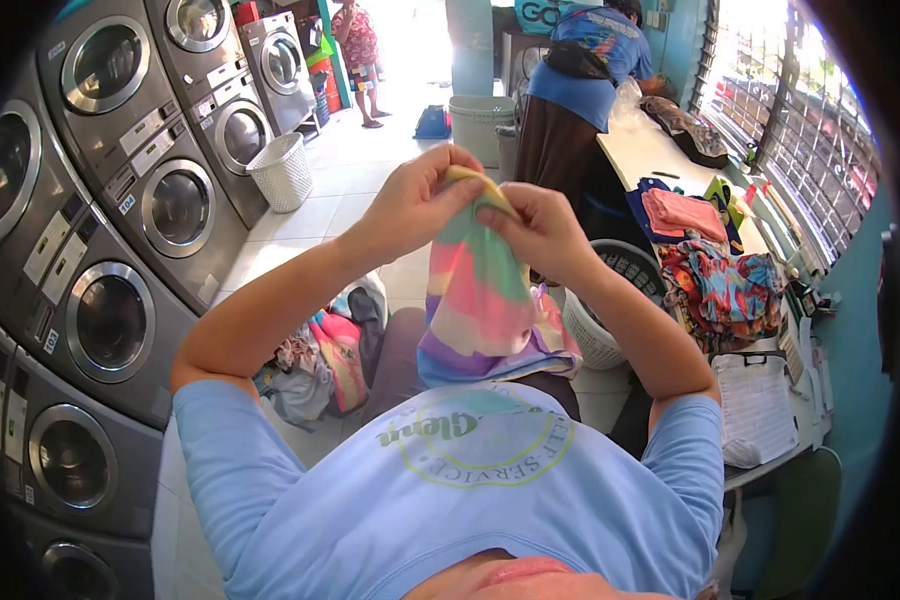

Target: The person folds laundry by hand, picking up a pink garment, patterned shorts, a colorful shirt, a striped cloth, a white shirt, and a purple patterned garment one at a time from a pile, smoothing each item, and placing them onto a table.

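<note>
A pastel cloth garment (pixel 480 300) in green, pink, cream and purple hangs from both my hands over my lap. My left hand (pixel 418 200) pinches its yellowish upper edge, thumb against fingers. Close beside it, my right hand (pixel 548 228) grips the same edge from the other side. The lower part of the garment bunches on my thighs; its exact kind cannot be made out. By my left leg lies a heap of mixed laundry (pixel 330 345), grey, pink and patterned, partly in a basket. Past my right forearm stands a white basket (pixel 595 325), partly hidden.
Stacked dryers (pixel 110 310) line the left wall, with a white wicker basket (pixel 282 172) before them. On the right a long table (pixel 630 150) bears folded clothes (pixel 725 285) and a clipboard (pixel 755 405). A co-worker in blue (pixel 580 80) bends over its far end. Another person (pixel 358 50) stands near the doorway.
</note>
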`<state>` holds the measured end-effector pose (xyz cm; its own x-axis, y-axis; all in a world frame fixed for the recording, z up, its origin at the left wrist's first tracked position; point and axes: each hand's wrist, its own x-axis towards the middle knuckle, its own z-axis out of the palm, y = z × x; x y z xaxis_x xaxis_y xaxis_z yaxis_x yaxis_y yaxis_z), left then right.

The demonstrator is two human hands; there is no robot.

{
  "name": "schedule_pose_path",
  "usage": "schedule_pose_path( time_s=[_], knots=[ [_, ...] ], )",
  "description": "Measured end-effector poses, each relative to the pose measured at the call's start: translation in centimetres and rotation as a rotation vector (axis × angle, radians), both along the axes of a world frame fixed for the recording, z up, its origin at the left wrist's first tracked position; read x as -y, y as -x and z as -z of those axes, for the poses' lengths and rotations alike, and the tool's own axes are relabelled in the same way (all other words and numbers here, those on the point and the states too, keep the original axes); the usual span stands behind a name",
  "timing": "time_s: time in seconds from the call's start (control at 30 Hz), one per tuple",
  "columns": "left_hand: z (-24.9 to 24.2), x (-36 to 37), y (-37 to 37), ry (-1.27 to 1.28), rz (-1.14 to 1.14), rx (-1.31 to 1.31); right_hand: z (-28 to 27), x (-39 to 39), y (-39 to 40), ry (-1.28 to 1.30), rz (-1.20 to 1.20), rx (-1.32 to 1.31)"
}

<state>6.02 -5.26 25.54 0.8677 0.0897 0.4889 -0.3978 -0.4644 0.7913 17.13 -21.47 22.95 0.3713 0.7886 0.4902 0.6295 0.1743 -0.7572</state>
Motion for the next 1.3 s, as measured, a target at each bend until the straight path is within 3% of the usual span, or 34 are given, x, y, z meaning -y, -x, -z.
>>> schedule_pose_path(
  time_s=[0.07,0.17,0.27,0.37,0.4,0.53,0.63,0.7,0.77,0.8,0.9,0.97,1.07,1.17,1.23,1.3],
  knots=[
    [0.1,1.9,-0.4,0.229,0.053,0.097,-0.9,-0.2,-0.2,-0.131,-0.024,-0.04],
    [0.4,2.2,0.0,0.32,0.108,-0.226,-3.1,0.2,-0.3,-0.23,-0.041,-0.091],
    [1.7,0.4,-0.6,0.082,0.235,-0.542,-5.0,1.1,-1.6,-0.22,0.049,-0.002],
    [5.7,-1.1,-1.7,-0.022,0.361,-0.649,-7.7,1.5,-4.4,-0.476,0.124,0.154],
    [5.8,-0.9,-1.5,0.0,0.442,-0.653,-8.8,2.0,-5.4,-0.453,0.253,0.179],
    [4.5,-2.3,-2.6,-0.072,0.264,-0.443,-13.1,3.3,-8.2,-0.3,0.558,0.28],
    [1.2,-3.7,-4.1,0.387,-0.001,-0.184,-14.1,3.6,-13.3,-0.425,0.459,0.211],
    [0.3,-4.2,-3.8,0.337,0.019,-0.12,-14.5,4.5,-13.7,-0.452,0.395,-0.069],
    [0.2,-5.2,-3.5,-0.133,0.142,-0.248,-14.7,4.9,-13.8,-0.546,0.248,-0.227],
    [0.2,-5.9,-3.4,-0.366,0.202,-0.311,-14.6,5.2,-14.2,-0.571,0.283,-0.196],
    [-1.2,-10.8,-5.2,-0.477,-0.213,-0.16,-14.6,5.9,-16.6,-0.58,0.411,-0.042],
    [-2.5,-15.3,-6.2,-0.217,-0.4,0.036,-14.1,6.1,-19.8,-0.503,0.532,0.136],
    [-3.6,-16.6,-5.2,-0.203,-0.307,0.077,-12.8,6.1,-23.5,-0.381,0.72,0.402],
    [-4.0,-17.8,-4.3,-0.184,-0.342,-0.031,-12.2,5.3,-24.2,-0.333,0.88,0.329],
    [-4.5,-19.3,-4.4,0.024,-0.376,0.181,-12.2,4.9,-23.7,-0.335,0.742,0.193],
    [-4.7,-19.1,-4.3,-0.058,-0.432,0.193,-11.6,4.7,-24.1,-0.357,0.633,0.126]
  ],
)
